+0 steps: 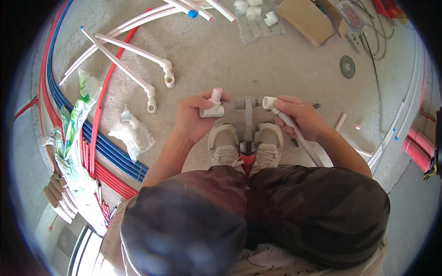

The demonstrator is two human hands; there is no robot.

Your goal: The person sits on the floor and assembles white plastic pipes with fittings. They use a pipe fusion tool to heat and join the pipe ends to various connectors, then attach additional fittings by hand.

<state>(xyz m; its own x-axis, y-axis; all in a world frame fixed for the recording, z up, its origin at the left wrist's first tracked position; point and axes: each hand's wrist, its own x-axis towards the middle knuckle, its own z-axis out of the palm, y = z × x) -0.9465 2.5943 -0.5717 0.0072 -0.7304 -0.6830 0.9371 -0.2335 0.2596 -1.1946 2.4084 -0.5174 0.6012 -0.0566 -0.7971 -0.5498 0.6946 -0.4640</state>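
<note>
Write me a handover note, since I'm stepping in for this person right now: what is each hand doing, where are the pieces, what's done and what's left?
Left hand: grips a white tee fitting, held just left of the welding tool's head.
Right hand: grips a white pipe with a fitting on its end, held at the right side of the head.
Pipe welding tool: stands on the floor between the shoes, red handle toward the person.
Done: two pipes with elbows lie on the floor to the left.
Left: tee and pipe are still separate. Spare fittings lie further ahead.
</note>
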